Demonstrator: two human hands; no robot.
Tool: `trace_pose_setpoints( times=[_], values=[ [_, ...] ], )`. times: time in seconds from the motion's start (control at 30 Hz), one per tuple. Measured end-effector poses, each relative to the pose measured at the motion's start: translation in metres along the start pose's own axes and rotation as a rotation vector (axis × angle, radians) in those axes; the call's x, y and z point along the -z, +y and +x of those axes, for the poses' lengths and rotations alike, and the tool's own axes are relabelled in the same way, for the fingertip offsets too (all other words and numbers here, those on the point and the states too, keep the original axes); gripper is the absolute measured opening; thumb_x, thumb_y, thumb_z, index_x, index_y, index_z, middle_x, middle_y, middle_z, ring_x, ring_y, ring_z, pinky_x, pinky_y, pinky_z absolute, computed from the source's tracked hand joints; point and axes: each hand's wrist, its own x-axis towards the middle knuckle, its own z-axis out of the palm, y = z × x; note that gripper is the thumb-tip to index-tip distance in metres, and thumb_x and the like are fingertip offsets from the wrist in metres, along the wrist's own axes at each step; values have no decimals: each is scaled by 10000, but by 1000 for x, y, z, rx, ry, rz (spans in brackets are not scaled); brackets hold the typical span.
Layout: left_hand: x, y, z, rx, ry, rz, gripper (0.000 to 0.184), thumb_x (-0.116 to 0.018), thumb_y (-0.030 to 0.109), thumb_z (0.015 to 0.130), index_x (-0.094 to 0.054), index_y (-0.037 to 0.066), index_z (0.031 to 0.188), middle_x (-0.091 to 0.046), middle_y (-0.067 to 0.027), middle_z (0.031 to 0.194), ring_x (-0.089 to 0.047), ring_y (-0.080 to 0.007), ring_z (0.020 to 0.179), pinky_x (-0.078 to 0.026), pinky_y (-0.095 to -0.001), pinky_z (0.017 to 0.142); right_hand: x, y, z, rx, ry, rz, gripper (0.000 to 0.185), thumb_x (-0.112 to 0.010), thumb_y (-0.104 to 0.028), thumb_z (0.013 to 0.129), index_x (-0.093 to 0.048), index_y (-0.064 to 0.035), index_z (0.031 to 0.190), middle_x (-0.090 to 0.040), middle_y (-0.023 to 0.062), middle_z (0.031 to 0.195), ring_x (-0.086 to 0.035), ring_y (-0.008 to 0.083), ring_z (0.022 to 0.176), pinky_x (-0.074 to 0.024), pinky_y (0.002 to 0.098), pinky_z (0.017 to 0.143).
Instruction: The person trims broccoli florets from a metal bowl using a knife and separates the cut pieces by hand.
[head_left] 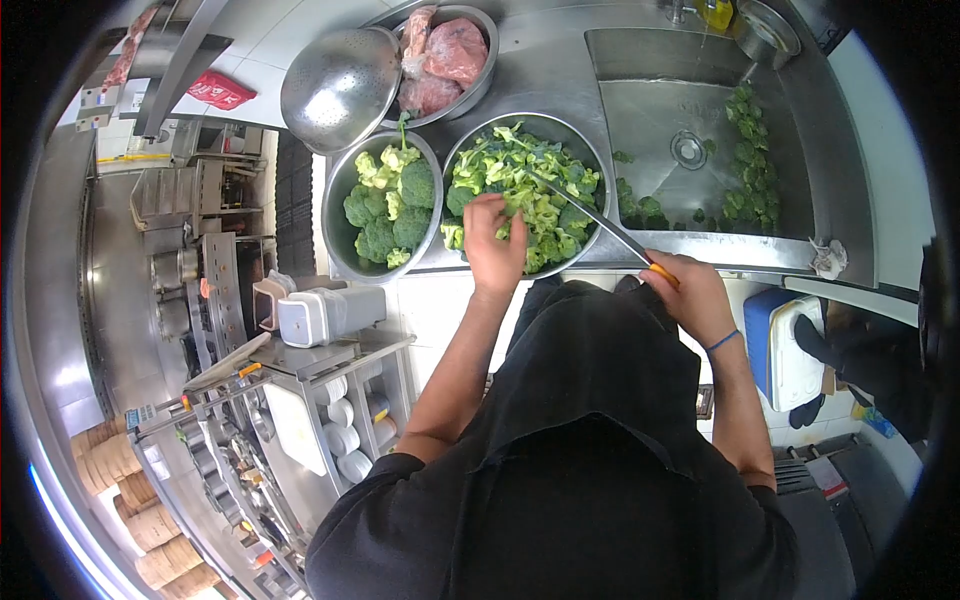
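My right hand [697, 298] grips a long knife [600, 220] by its orange and black handle. The blade slants up and left across a metal bowl [608, 165] of cut broccoli florets [545, 215]. Over the near left part of this bowl is my left hand [495, 245], its fingers bent and the thumb held apart from them, touching or just above the florets. I see no piece clearly held in it. Left of that bowl stands a second metal bowl [333, 205] with large broccoli heads [378, 240].
A perforated metal bowl [338, 88] leans against a bowl of wrapped raw meat [455, 52]. The sink [650, 120] at right holds water and broccoli pieces. A wire-sided trolley [350, 355] with containers stands at left. Another person's dark shoe [808, 410] shows at right.
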Motion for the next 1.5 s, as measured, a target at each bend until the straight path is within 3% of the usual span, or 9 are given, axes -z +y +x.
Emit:
trace_pose_setpoints(
  times=[0.07,0.2,0.5,0.8,1.0,1.1,1.3,1.5],
  values=[
    [1,0,1,372,-33,-233,349,-748,-23,997,-570,2,1296,-603,-145,1264,-711,-191,1055,-643,-319,839,5,-2,-2,-19,-6,31,379,-820,-287,979,-783,-48,1271,-798,211,1082,-769,402,964,-602,446,836],
    [5,-2,9,521,22,-664,331,-706,-19,1032,-557,22,1325,-609,-112,1185,-706,-191,1064,-652,-331,918,9,-4,-5,0,-16,81,385,-839,-268,963,-781,-59,1281,-802,187,1085,-773,381,946,-604,436,842],
    [15,12,24,919,-6,-1048,223,-667,73,1063,-589,45,1270,-637,-66,1121,-691,-225,986,-638,-347,939,3,-11,-9,60,1,21,419,-857,-286,944,-774,-130,1324,-781,126,1018,-760,356,878,-598,431,785],
    [19,11,15,970,-160,-1169,267,-645,85,1069,-589,-14,1311,-639,-86,1093,-705,-223,959,-648,-331,871,-5,-15,-1,28,24,-106,391,-839,-295,962,-777,-109,1301,-774,127,996,-762,362,872,-597,442,751],
    [19,13,15,991,-240,-1359,355,-606,127,1084,-530,-62,1374,-649,-206,1214,-714,-214,1006,-667,-258,927,-10,-5,-3,84,89,58,399,-851,-250,952,-775,-85,1307,-797,128,1047,-771,354,902,-606,422,797],
    [18,13,16,1037,-157,-1355,345,-581,134,1090,-554,-62,1373,-652,-233,1223,-716,-212,973,-672,-253,898,0,-7,-8,82,47,125,409,-860,-231,945,-773,-90,1319,-802,127,1059,-775,343,919,-608,410,821],
    [19,5,18,1084,-216,-1453,294,-582,127,1080,-557,-35,1323,-673,-248,1163,-717,-213,926,-676,-257,839,3,-4,-15,70,5,130,408,-856,-223,948,-773,-108,1331,-804,126,1050,-779,336,930,-607,407,823],
    [19,9,10,1087,-301,-1418,287,-604,135,1075,-564,-8,1320,-687,-203,1135,-711,-209,915,-662,-255,800,-2,-4,-9,3,-25,21,387,-839,-245,965,-776,-83,1311,-797,155,1030,-774,353,919,-603,424,818]
  ],
)
